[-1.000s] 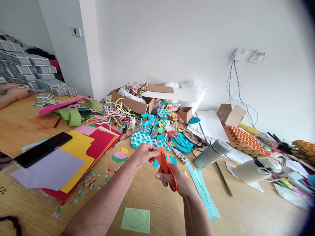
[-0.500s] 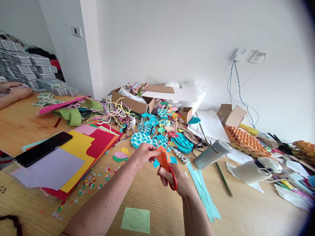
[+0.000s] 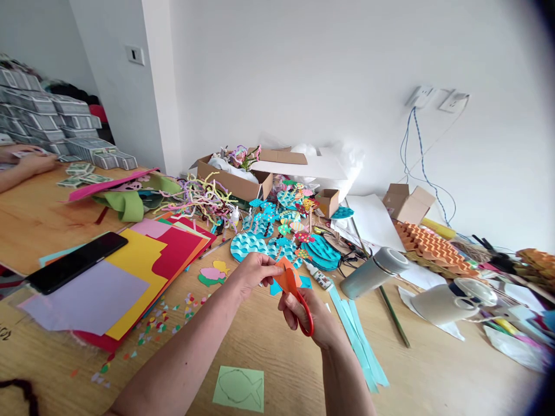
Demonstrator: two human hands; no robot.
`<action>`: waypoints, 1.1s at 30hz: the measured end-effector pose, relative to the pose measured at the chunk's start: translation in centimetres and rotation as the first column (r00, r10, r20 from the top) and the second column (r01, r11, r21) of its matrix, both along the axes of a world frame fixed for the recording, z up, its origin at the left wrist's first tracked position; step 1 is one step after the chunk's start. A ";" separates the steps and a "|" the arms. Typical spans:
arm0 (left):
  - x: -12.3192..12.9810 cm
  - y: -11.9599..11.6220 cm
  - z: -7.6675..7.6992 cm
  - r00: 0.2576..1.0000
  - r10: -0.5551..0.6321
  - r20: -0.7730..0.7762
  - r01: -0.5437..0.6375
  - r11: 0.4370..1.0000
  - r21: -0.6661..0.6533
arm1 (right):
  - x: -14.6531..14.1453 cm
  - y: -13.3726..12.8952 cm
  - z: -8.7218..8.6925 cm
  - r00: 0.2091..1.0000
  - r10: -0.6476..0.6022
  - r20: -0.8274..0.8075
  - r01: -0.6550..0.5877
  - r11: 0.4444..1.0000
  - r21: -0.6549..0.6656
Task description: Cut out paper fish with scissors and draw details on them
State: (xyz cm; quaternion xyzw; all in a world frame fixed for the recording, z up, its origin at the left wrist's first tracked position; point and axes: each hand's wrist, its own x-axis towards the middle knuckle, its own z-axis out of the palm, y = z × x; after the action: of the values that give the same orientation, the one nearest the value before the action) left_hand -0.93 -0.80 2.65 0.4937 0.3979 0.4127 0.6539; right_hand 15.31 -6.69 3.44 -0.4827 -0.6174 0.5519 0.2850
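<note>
Pinching orange paper (image 3: 282, 281) between the fingers of the left hand (image 3: 255, 270), over the table (image 3: 286, 364), and gripping scissors (image 3: 309, 318) in the right hand (image 3: 321, 318), with the blades overlapping the paper. Having blue paper (image 3: 306, 282) right behind, with glue (image 3: 319, 277) and turquoise strips (image 3: 355, 341) beside the right hand, and a flask (image 3: 370, 274), a stick (image 3: 394, 318) and a mug (image 3: 442, 300) farther right. Facing blue ornaments (image 3: 248, 246), pipe cleaners (image 3: 203, 193) and a box (image 3: 234, 182) crowded together. Reaching past a green card (image 3: 238, 388) with a drawn fish, between the forearms. Having cutouts (image 3: 212, 274), scattered bits (image 3: 160, 318) and a paper stack (image 3: 143, 245) bearing a phone (image 3: 80, 263) to the left. Working on pale wood before a white wall (image 3: 295, 75) with sockets (image 3: 453, 100) and dangling cords (image 3: 418, 141). Sharing the room with another person's hands (image 3: 39, 163), far left, near piled bundles (image 3: 34, 104).
</note>
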 end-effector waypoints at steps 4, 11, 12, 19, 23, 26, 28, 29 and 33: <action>0.0 0.0 -0.1 1.000 -0.003 0.025 0.004 1.000 -0.014 | 0.0 0.0 -0.1 1.000 0.011 -0.012 -0.010 1.000 0.013; -0.1 0.0 -0.1 0.999 -0.009 0.032 0.009 1.000 -0.011 | 0.0 0.1 -0.2 0.998 0.025 -0.049 -0.024 0.999 0.022; -0.1 0.0 -0.1 1.000 -0.008 0.030 0.008 1.000 -0.012 | 0.0 0.1 -0.2 0.999 0.024 -0.049 -0.023 1.000 0.021; 0.0 0.1 0.0 1.000 -0.009 0.028 0.010 1.000 -0.021 | 0.2 0.1 -0.3 0.997 0.043 -0.059 -0.042 0.999 0.021; -0.1 0.0 0.0 1.000 -0.014 0.023 0.014 1.000 -0.021 | 0.4 0.2 -0.4 0.995 0.059 -0.081 -0.057 0.998 0.022; -0.1 0.0 0.1 1.000 -0.015 0.019 0.016 1.000 -0.022 | 0.4 0.2 -0.6 0.994 0.055 -0.091 -0.054 0.998 0.016; -0.1 0.0 0.1 1.000 -0.014 0.022 0.014 1.000 -0.024 | 0.4 0.2 -0.7 0.994 0.050 -0.095 -0.050 0.999 0.011; -0.1 0.0 0.1 1.000 -0.012 0.023 0.013 1.000 -0.026 | 0.4 0.2 -0.7 0.994 0.047 -0.096 -0.047 0.999 0.009; 0.0 0.0 0.2 1.000 -0.013 0.025 0.013 1.000 -0.025 | 0.4 0.2 -0.7 0.996 0.032 -0.083 -0.033 0.999 -0.005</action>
State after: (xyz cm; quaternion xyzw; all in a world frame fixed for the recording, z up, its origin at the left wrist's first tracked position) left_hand -0.96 -0.83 2.84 0.4827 0.3919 0.4094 0.6677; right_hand 15.72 -6.47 2.76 -0.4502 -0.6110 0.5780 0.2997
